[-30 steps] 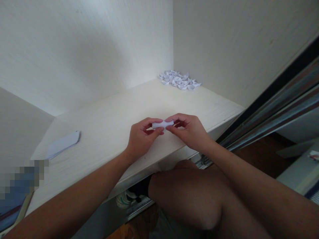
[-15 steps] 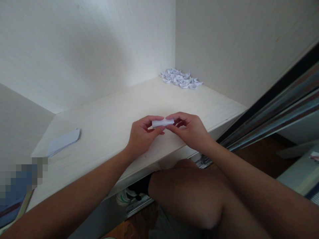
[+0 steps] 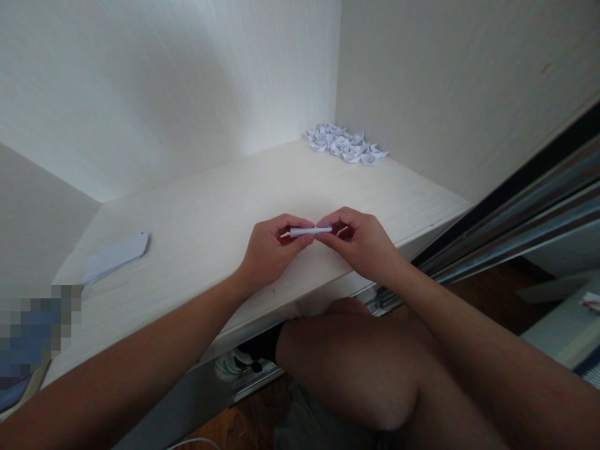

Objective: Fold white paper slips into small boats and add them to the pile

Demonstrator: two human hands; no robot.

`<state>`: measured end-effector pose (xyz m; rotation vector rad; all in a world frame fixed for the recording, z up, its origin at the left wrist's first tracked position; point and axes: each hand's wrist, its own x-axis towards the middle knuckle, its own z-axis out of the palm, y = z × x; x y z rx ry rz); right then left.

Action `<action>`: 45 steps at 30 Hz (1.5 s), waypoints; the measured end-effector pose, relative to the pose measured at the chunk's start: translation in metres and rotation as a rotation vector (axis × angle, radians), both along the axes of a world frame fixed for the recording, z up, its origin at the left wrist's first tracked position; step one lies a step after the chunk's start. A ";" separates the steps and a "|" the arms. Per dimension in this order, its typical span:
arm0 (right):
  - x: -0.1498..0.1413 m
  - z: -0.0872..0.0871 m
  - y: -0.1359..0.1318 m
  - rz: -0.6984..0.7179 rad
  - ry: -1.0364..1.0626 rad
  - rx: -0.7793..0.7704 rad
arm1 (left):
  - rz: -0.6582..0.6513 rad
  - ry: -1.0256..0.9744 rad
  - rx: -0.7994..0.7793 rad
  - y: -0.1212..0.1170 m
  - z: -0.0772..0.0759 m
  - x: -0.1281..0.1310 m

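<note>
A small folded strip of white paper (image 3: 304, 231) is held level just above the white shelf (image 3: 210, 200). My left hand (image 3: 274, 244) pinches it between thumb and fingers near its middle and left part. My right hand (image 3: 356, 237) pinches it from the other side, so both sets of fingertips nearly meet at the centre. The paper's narrow edge faces me, and its inner folds are hidden. Behind my hands, in the far right corner, lies a heap of small folded paper boats (image 3: 347, 145).
A stack of white paper sheets (image 3: 117, 255) lies on the left of the shelf. A blurred-out blue object (image 3: 32, 337) is at the left edge. Walls close in the back and sides. Metal door tracks (image 3: 506, 212) run at the right. My bent leg (image 3: 351, 362) is below.
The folded paper has been tilted so that its thin edge shows instead of its broader face. Both hands still pinch it, the fingertips now closer together at the middle. The view has shifted slightly.
</note>
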<state>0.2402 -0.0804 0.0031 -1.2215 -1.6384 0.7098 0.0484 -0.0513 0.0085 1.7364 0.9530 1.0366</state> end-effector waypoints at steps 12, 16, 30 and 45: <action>0.002 0.004 0.001 0.061 -0.021 -0.078 | -0.037 0.026 -0.046 0.005 -0.002 -0.001; 0.002 0.004 0.002 0.060 -0.077 -0.059 | -0.013 0.068 -0.049 0.006 0.001 0.000; 0.003 0.005 0.007 0.078 -0.196 -0.073 | 0.006 0.172 -0.080 0.006 0.005 -0.002; 0.002 0.005 0.006 0.092 -0.209 -0.027 | 0.033 0.165 -0.073 0.003 0.007 0.000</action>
